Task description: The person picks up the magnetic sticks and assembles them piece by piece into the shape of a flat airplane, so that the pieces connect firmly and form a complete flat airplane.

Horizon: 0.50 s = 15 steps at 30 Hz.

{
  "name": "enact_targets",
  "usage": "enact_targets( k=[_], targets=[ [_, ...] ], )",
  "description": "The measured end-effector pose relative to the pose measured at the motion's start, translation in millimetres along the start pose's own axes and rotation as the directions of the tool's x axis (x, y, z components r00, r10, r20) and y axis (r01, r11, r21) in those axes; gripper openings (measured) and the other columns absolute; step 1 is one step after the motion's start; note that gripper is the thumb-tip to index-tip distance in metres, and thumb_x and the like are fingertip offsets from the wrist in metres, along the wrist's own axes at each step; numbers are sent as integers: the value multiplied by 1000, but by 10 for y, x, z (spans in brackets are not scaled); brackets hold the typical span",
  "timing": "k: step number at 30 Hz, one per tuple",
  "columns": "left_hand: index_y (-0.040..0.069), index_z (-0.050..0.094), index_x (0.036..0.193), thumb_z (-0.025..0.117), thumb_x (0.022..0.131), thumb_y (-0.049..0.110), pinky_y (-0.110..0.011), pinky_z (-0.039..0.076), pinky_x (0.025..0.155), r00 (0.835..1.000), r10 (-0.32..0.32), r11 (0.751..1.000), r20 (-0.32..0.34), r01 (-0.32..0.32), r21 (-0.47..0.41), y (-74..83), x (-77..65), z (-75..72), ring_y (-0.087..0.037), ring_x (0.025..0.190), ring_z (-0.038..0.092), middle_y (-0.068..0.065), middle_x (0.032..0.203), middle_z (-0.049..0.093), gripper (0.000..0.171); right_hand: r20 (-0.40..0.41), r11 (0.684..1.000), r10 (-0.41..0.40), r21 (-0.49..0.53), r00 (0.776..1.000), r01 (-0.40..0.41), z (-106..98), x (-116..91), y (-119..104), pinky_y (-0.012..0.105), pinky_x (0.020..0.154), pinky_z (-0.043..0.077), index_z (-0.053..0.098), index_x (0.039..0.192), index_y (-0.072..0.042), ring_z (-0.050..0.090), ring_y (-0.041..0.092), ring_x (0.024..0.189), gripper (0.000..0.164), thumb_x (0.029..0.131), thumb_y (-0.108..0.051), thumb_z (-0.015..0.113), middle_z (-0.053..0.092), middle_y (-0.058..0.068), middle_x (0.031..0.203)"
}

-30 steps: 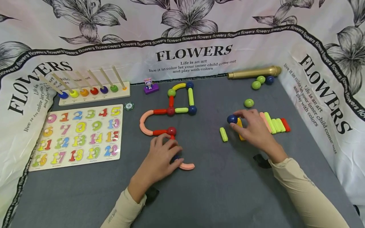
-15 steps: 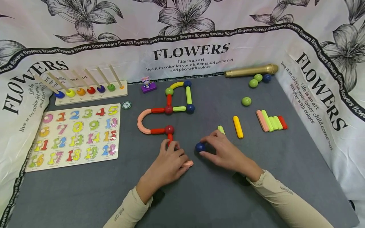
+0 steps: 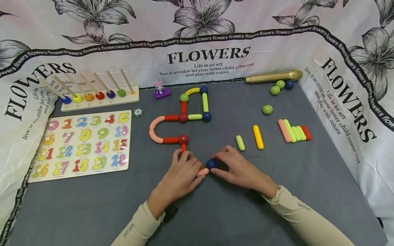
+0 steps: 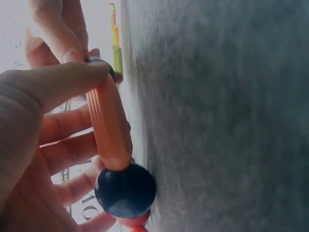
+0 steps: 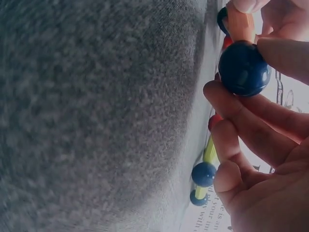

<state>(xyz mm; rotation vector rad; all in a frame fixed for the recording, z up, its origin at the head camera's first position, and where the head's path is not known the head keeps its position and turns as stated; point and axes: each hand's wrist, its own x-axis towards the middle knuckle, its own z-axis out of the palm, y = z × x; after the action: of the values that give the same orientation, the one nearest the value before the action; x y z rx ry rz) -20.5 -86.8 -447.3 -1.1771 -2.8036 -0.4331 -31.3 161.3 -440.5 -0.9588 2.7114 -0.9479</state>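
Observation:
My right hand (image 3: 238, 169) pinches a dark blue ball (image 3: 211, 164) between thumb and fingers, against the free end of a curved peach stick (image 3: 203, 172). The left hand (image 3: 180, 174) grips that stick, its thumb across the far end in the left wrist view. At the stick's other end sits a second blue ball (image 4: 125, 191), hidden under the left hand in the head view. Farther up runs a chain of joined sticks and balls: a red ball (image 3: 183, 139), a red stick (image 3: 170, 140), a peach curve (image 3: 153, 129) and a closed loop with a green ball (image 3: 184, 98).
Right of the hands lie a short green stick (image 3: 240, 142), a yellow stick (image 3: 258, 137) and a row of sticks (image 3: 293, 131). Loose balls (image 3: 267, 109) sit behind, near a gold microphone (image 3: 274, 76). A number board (image 3: 80, 145) and peg rack (image 3: 100, 99) stand left.
My right hand has carried the blue ball left and toward me, from beside the yellow stick to the peach stick's end. The left hand has shifted slightly right onto that stick.

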Motion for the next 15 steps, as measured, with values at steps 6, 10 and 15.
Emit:
enact_targets(
  k=[6,10,15],
  targets=[
    [15,76,107,80,99,38,-65,33,111,1000,-3,1000,8,3,0,1,3,-16,-31,114,56,-3,104,72,24,17,1000,9,5,1000,-9,-13,7,7,38,84,51,72,125,-5,52,16,100,32,99,-22,80,69,-2,108],
    [16,79,107,80,99,37,-66,33,110,1000,1,1000,6,-1,21,10,2,-9,-31,114,56,-3,104,72,23,18,1000,10,12,1000,-10,-9,-1,19,39,85,51,72,126,-5,53,16,101,33,99,-22,80,69,-1,109],
    [15,80,107,77,101,39,-67,34,110,1000,-9,999,27,8,35,22,5,-2,-32,116,57,-4,106,72,24,9,1000,-2,3,1000,2,-19,-15,60,41,88,52,72,127,-4,54,18,103,35,99,-22,80,71,1,113]
  ],
)
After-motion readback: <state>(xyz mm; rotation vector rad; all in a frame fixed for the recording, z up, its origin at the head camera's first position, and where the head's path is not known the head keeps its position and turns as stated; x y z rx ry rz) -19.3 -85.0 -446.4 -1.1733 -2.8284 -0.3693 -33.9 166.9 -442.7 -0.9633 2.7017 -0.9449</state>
